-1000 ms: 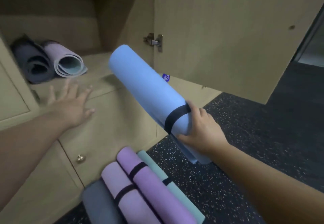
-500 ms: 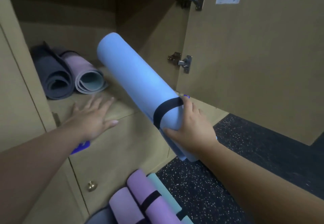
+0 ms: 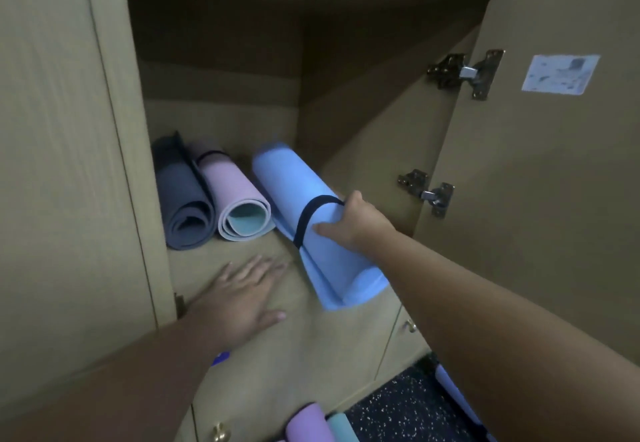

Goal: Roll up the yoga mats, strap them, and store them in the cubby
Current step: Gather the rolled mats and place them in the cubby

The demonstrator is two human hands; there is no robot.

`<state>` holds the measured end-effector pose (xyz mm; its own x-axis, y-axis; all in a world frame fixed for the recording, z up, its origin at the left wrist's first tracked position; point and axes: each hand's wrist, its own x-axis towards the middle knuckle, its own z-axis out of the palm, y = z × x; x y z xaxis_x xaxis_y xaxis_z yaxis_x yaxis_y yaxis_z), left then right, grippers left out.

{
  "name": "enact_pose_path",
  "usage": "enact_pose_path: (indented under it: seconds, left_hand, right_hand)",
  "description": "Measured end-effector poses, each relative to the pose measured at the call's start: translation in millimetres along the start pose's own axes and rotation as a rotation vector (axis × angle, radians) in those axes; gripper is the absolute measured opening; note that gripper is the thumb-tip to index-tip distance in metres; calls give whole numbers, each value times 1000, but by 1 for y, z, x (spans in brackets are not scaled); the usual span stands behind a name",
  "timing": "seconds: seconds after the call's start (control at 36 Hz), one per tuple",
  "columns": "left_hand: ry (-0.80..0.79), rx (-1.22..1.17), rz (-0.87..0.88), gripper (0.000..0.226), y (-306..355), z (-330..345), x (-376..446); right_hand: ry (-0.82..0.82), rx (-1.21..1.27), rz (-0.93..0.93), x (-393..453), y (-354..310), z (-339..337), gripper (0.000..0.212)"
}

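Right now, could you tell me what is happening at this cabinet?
A person is storing rolled yoga mats. The right hand grips a strapped blue mat, its far end inside the open cubby and its near end past the shelf edge. The left hand rests flat on the shelf. A grey mat and a pink mat already lie inside.

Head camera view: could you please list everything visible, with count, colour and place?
Blue mat: one, black-strapped, near end overhanging the cubby shelf.
Pink mat: one, beside the blue.
Dark grey mat: one, far left.
Floor mats: several, purple and teal, bottom edge.
Cubby door: one, tan, open, right.
Hinges: two, metal.
Left hand: flat on the shelf.
Right hand: grips the blue mat.
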<state>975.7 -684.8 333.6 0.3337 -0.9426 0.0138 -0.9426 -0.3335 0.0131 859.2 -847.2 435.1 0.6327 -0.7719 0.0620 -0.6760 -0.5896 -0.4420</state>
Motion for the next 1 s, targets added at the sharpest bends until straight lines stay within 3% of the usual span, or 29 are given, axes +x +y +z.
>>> enact_pose_path:
  seconds: [0.08,0.22,0.36,0.44,0.53,0.64,0.75,0.86,1.0]
  left_hand:
    - [17,-9,10,107,0,0,-1]
    - [47,-7,18,109,0,2,-1]
    - [54,49,-6,112,3,1,1]
    - [99,50,-7,109,2,4,2]
    - [194,135,24,91,-3,10,2]
    - [209,146,55,88,-4,12,2]
    - [273,207,40,81,-5,18,3]
    - [310,187,31,76,-5,19,4]
    - [341,176,51,72,-7,20,3]
  right_hand:
    - [4,-126,-26,13,-4,0,63]
    - [30,-255,-99,-4,1,-9,57]
    - [75,-363,-144,-46,21,1,65]
    - [94,-416,-177,-68,35,16,70]
    - [104,-385,-151,-75,45,33,64]
    - [395,-290,-303,-61,56,55,40]
    - [473,-237,-386,-34,54,63,34]
    - [430,-198,-448,-1,43,69,33]
    - [154,-222,-458,43,17,63,55]
